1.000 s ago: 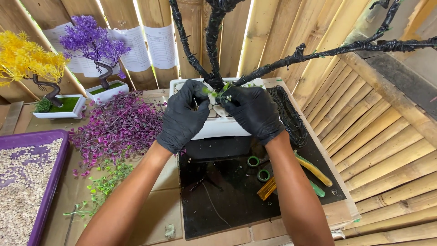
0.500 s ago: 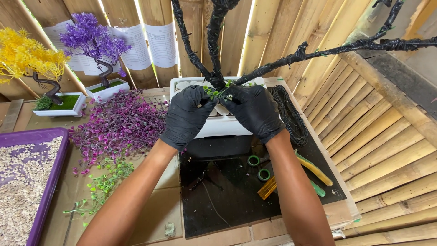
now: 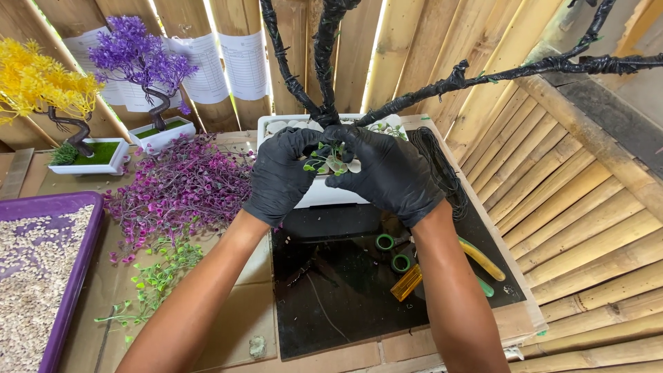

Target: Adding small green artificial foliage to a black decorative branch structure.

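Note:
Both hands wear black gloves and meet over a white rectangular pot (image 3: 324, 195). My left hand (image 3: 282, 174) and my right hand (image 3: 388, 173) pinch a small green plastic sprig (image 3: 322, 158) between their fingertips, just above pale pebbles in the pot. A bare artificial tree wrapped in black tape (image 3: 324, 62) rises from the pot, with one long branch (image 3: 525, 69) reaching to the right.
A black mat (image 3: 331, 290) holds green-handled scissors (image 3: 390, 252), an orange cutter (image 3: 407, 282), yellow-green pliers (image 3: 482, 261) and a black wire coil (image 3: 442, 173). Purple foliage (image 3: 179, 188), green sprigs (image 3: 155, 276), a purple tray of gravel (image 3: 38, 276), and yellow (image 3: 48, 90) and purple (image 3: 141, 59) miniature trees lie left.
Both hands have stayed together at the tree's base, shifting slightly lower and closer over the pot while working the green sprig.

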